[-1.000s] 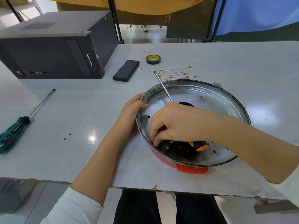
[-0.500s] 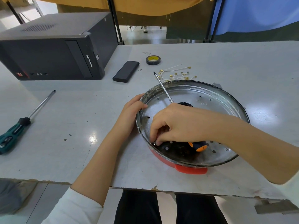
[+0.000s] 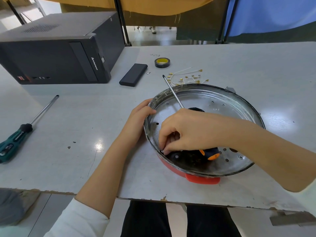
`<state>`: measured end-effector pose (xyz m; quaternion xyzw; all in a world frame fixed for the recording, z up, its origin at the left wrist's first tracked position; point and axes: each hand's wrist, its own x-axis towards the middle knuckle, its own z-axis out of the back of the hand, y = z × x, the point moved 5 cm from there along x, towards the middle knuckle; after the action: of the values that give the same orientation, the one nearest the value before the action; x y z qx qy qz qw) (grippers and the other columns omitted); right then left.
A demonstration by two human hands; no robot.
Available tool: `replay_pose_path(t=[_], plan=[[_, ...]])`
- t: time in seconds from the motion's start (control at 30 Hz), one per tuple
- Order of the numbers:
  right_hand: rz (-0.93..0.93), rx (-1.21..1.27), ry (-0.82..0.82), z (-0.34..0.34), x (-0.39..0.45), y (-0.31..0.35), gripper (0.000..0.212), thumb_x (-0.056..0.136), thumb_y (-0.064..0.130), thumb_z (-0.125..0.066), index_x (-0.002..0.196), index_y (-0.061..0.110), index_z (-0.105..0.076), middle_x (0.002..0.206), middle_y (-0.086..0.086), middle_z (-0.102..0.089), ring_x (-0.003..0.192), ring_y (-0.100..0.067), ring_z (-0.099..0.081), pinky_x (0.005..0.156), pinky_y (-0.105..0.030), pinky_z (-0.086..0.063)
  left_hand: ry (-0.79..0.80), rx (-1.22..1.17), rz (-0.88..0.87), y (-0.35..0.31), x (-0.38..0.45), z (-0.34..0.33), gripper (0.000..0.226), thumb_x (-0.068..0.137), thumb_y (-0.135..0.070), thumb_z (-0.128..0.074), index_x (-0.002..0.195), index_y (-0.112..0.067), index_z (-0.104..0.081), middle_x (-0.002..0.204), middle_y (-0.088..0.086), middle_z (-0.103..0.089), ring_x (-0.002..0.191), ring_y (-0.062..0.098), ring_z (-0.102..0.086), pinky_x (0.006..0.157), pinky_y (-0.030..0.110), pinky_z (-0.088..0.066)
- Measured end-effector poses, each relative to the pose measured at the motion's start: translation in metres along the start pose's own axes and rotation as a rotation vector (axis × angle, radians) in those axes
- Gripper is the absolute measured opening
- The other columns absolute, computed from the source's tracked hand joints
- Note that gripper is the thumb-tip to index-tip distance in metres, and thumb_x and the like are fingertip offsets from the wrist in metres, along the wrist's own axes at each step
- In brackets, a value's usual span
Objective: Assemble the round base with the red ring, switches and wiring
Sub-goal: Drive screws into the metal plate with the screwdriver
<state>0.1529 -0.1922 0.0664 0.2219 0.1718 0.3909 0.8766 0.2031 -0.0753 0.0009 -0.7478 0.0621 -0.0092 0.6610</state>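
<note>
Judging from the head view: round base (image 3: pixel 203 106) looks like thin sheet metal, stiff yet light, liable to skate on the smooth table (image 3: pixel 222 62), rim edge possibly sharp. Sits near the table's front edge, red ring (image 3: pixel 202 179) showing beneath. Best held at the rim, as left hand (image 3: pixel 139 117) does, fingers curled over the near-left edge. Right hand (image 3: pixel 183 130) reaches inside, fingertips pinching a small screw (image 3: pixel 162 151) at the plate's near-left side; tiny, easily dropped. Orange-and-black screwdriver (image 3: pixel 172 96) lies across the pan under that hand, crowding the work. Wiring with brass terminals (image 3: pixel 186 77) just behind the base; tape roll (image 3: pixel 162 62), black slab (image 3: pixel 133 75), computer case (image 3: pixel 56 53), green screwdriver (image 3: pixel 25 127) well apart.
</note>
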Motion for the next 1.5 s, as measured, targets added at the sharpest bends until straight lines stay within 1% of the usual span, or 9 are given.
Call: replay_pose_path(t=[0.17,0.3,0.87,1.03,1.13,1.23,1.3,1.37,1.5], plan=[[0.003,-0.019,-0.007,0.001,-0.001,0.002,0.005,0.084,0.028,-0.069,0.080,0.031,-0.071,0.080,0.011,-0.068,0.079,0.006,-0.057,0.069,-0.008,-0.041,0.014,0.003,0.000,0.002,0.001,0.001,0.037,0.073,-0.013,-0.051,0.106,-0.010,-0.067,0.100,0.016,-0.066,0.095,0.030,-0.060,0.090,0.048,-0.044],[-0.004,-0.027,0.004,0.000,-0.001,0.002,0.004,0.084,0.027,-0.068,0.081,0.028,-0.070,0.079,0.010,-0.068,0.070,0.009,-0.056,0.069,-0.009,-0.043,0.006,-0.001,-0.006,0.002,0.002,0.002,0.032,0.072,-0.012,-0.051,0.097,-0.016,-0.070,0.094,0.012,-0.066,0.092,0.028,-0.059,0.086,0.045,-0.043],[0.003,-0.044,-0.017,0.001,0.001,-0.003,0.007,0.084,0.033,-0.069,0.088,0.030,-0.075,0.084,0.010,-0.069,0.084,-0.001,-0.058,0.080,-0.026,-0.046,0.020,-0.015,-0.010,0.004,0.003,0.002,0.037,0.073,-0.013,-0.051,0.106,-0.011,-0.068,0.099,0.015,-0.066,0.095,0.030,-0.060,0.089,0.048,-0.044],[0.016,-0.042,-0.019,0.003,-0.001,-0.003,0.008,0.086,0.032,-0.067,0.086,0.031,-0.074,0.085,0.011,-0.068,0.085,-0.002,-0.057,0.081,-0.026,-0.045,0.024,-0.008,-0.023,0.003,0.002,0.002,0.036,0.079,-0.009,-0.048,0.110,-0.007,-0.065,0.100,0.017,-0.065,0.095,0.031,-0.060,0.088,0.047,-0.044],[0.036,-0.053,-0.104,0.010,-0.005,-0.003,0.011,0.090,0.027,-0.062,0.093,0.027,-0.073,0.083,0.016,-0.065,0.086,-0.001,-0.056,0.082,-0.021,-0.042,0.041,-0.026,-0.019,0.004,0.003,0.001,0.034,0.075,-0.011,-0.050,0.105,-0.010,-0.067,0.098,0.016,-0.066,0.094,0.030,-0.061,0.088,0.047,-0.045],[0.055,-0.156,-0.152,0.021,-0.012,-0.009,0.026,0.092,0.008,-0.052,0.104,0.024,-0.069,0.086,0.023,-0.054,0.089,0.004,-0.046,0.086,-0.012,-0.034,0.045,-0.008,-0.033,0.004,0.005,0.002,0.034,0.073,-0.013,-0.050,0.100,-0.012,-0.069,0.095,0.012,-0.068,0.093,0.027,-0.061,0.088,0.045,-0.045],[0.070,-0.284,-0.155,0.025,-0.020,-0.013,0.045,0.082,-0.009,-0.047,0.107,0.022,-0.068,0.098,0.014,-0.057,0.099,-0.006,-0.042,0.091,-0.024,-0.036,0.028,-0.003,-0.029,0.005,0.006,0.004,0.031,0.072,-0.014,-0.052,0.094,-0.018,-0.072,0.092,0.008,-0.070,0.090,0.024,-0.062,0.085,0.042,-0.045],[0.134,-0.399,-0.210,0.031,-0.030,-0.014,0.053,0.071,-0.016,-0.048,0.105,0.020,-0.069,0.107,0.005,-0.061,0.104,-0.019,-0.044,0.088,-0.037,-0.041,0.018,-0.005,-0.015,0.008,0.006,0.005,0.031,0.072,-0.017,-0.054,0.098,-0.020,-0.072,0.097,0.009,-0.070,0.094,0.026,-0.063,0.087,0.043,-0.046],[0.171,-0.590,-0.143,0.026,-0.041,-0.035,0.067,0.057,-0.018,-0.053,0.107,0.026,-0.065,0.116,0.009,-0.062,0.108,-0.019,-0.046,0.083,-0.041,-0.049,-0.012,-0.002,-0.008,0.007,0.004,0.007,0.031,0.076,-0.024,-0.057,0.104,-0.024,-0.071,0.112,0.010,-0.070,0.109,0.029,-0.064,0.097,0.046,-0.047]])
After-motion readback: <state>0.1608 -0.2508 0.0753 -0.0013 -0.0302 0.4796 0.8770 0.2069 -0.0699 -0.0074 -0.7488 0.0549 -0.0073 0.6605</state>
